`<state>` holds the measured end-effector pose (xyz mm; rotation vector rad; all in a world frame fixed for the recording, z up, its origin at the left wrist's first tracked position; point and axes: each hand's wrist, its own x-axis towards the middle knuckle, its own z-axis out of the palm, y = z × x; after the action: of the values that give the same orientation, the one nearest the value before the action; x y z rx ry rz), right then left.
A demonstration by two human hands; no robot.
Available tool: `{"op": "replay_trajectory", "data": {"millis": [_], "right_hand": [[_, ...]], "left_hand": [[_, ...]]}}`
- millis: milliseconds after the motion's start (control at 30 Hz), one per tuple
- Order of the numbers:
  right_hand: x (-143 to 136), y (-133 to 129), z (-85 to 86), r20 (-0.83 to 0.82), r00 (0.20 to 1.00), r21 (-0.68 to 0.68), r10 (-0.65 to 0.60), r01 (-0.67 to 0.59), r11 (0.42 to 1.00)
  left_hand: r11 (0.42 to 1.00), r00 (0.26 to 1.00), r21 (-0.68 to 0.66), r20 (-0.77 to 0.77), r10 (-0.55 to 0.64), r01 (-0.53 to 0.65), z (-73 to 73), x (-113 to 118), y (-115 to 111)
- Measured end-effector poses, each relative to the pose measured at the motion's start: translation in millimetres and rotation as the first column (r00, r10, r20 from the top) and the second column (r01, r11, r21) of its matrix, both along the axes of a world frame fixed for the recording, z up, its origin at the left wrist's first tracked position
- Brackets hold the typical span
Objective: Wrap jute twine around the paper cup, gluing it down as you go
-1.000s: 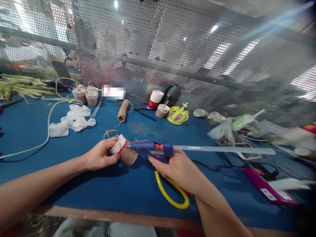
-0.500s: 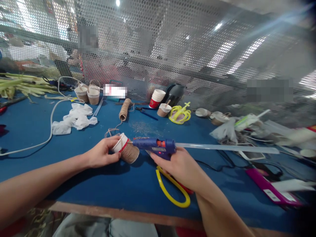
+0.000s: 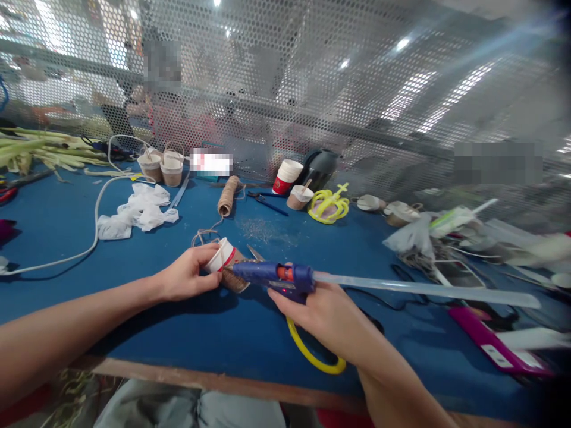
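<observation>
My left hand (image 3: 191,274) grips a paper cup (image 3: 222,257) by its white rim end, tilted on its side above the blue table. Brown twine wraps the cup's lower part, and a red band shows between twine and rim. In my right hand (image 3: 319,309) is a blue hot glue gun (image 3: 272,276) with a long clear glue stick (image 3: 423,289) out of its back. Its nozzle meets the twine edge near the red band. Scissors with a yellow handle (image 3: 314,356) lie partly hidden beneath my right hand. Loose twine runs from the cup to a twine roll (image 3: 229,196).
White crumpled plastic (image 3: 140,208) lies left. Behind stand twine-wrapped cups (image 3: 172,169), pliers (image 3: 270,202), stacked paper cups (image 3: 286,176) and a yellow crown-shaped piece (image 3: 329,205). On the right are plastic bags (image 3: 413,235) and a magenta power strip (image 3: 495,348). A perforated metal screen (image 3: 267,77) closes the back.
The glue gun's nozzle has shifted left and down along the cup, and its back end has dipped. My left hand still holds the cup in nearly the same place.
</observation>
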<state>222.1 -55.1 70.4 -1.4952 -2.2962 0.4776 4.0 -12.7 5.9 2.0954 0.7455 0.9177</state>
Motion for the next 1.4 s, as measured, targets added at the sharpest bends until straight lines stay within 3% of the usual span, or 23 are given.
{"op": "replay_trajectory", "data": {"millis": [500, 700, 933, 1200, 1400], "right_hand": [[2, 17, 6.5, -0.093, 0.989, -0.121, -0.114, 0.103, 0.987], [4, 12, 6.0, -0.045, 0.998, -0.026, -0.039, 0.038, 0.999], [1, 5, 6.5, 0.003, 1.000, -0.036, 0.003, -0.003, 0.999], [0, 0, -1.6, 0.049, 0.999, 0.014, -0.005, 0.004, 1.000], [3, 6, 1.7, 0.005, 1.000, -0.005, -0.007, 0.007, 1.000]], "left_hand": [[1.000, 1.000, 0.004, -0.012, 0.009, -0.009, 1.6, 1, -1], [1.000, 1.000, 0.008, 0.009, -0.012, 0.012, 1.4, 1, -1], [1.000, 1.000, -0.017, 0.025, -0.014, 0.015, 0.1, 1, -1], [1.000, 1.000, 0.000, 0.014, 0.008, -0.008, -1.0, 2, 0], [1.000, 1.000, -0.027, 0.022, -0.002, 0.003, 0.0, 1, -1]]}}
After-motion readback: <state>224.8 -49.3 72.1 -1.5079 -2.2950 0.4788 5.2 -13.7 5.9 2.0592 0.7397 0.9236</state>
